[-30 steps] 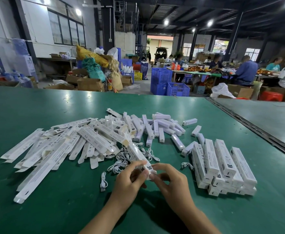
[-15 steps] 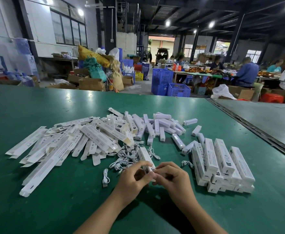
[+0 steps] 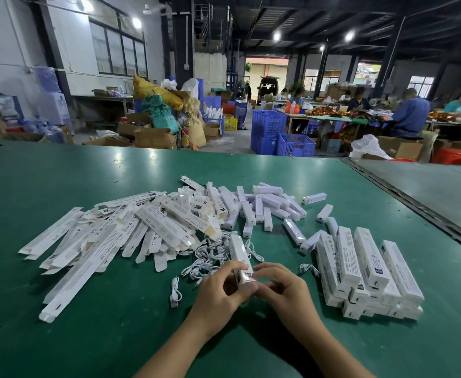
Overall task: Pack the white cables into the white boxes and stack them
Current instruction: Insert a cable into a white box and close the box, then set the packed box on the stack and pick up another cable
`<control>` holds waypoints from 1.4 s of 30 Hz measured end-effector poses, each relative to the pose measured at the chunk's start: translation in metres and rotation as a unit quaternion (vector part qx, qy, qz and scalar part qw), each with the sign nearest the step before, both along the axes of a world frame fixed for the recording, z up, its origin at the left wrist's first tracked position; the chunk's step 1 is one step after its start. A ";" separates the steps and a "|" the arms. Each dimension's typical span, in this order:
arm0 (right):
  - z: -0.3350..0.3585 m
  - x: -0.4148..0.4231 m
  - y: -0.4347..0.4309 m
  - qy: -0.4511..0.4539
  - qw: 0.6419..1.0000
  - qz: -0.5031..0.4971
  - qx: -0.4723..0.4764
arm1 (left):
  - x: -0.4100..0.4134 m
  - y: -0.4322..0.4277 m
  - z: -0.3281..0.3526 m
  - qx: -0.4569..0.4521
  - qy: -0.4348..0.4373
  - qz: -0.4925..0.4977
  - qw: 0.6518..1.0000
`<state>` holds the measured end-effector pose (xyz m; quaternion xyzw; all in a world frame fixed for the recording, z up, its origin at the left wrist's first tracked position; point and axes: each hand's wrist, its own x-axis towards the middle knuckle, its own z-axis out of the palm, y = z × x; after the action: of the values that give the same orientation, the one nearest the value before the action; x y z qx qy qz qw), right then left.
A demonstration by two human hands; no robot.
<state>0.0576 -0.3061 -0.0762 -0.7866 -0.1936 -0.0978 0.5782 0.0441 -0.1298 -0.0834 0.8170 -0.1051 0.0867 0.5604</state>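
Item, in hand: one white box (image 3: 239,251), long and narrow. It lies lengthwise away from the person, its near end raised between both hands and its far end over the cables.
Left hand (image 3: 219,291): fingers curled, thumb and fingertips pinching the near end of the white box.
Right hand (image 3: 285,293): fingers curled, tips pinching the same end from the other side.
Cables (image 3: 210,256): a loose white tangle on the green table (image 3: 114,339), just beyond the hands and partly under the white box.
Single cable (image 3: 174,291): coiled, lying apart, left of the left hand.
Second stray cable (image 3: 309,268): between the right hand and the stack.
Stack of boxes (image 3: 365,271): closed white boxes in layers, right of the hands, ends toward the person.
Flat boxes (image 3: 101,241): unfolded white sleeves, a spread heap on the left.
Short white blocks (image 3: 264,207): scattered beyond the cables, centre of the table.
Background: blue crates (image 3: 277,132), cardboard boxes (image 3: 152,136), people (image 3: 412,113) seated at far tables.
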 end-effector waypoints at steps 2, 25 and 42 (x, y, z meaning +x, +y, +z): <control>0.002 -0.001 0.001 0.017 1.000 0.007 0.005 | 0.001 0.000 -0.001 0.003 0.001 0.008 1.000; 0.041 0.008 -0.033 -0.119 0.925 -0.338 -0.127 | 0.000 0.001 0.003 -0.090 0.040 -0.068 0.993; 0.046 -0.003 -0.071 0.039 0.826 -0.487 -0.279 | -0.013 0.005 0.001 -0.124 0.071 0.005 0.990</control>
<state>0.0546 -0.3771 -0.0305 -0.9097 0.2184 -0.2778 0.2180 0.0311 -0.1252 -0.0822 0.7456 -0.0500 0.0437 0.6631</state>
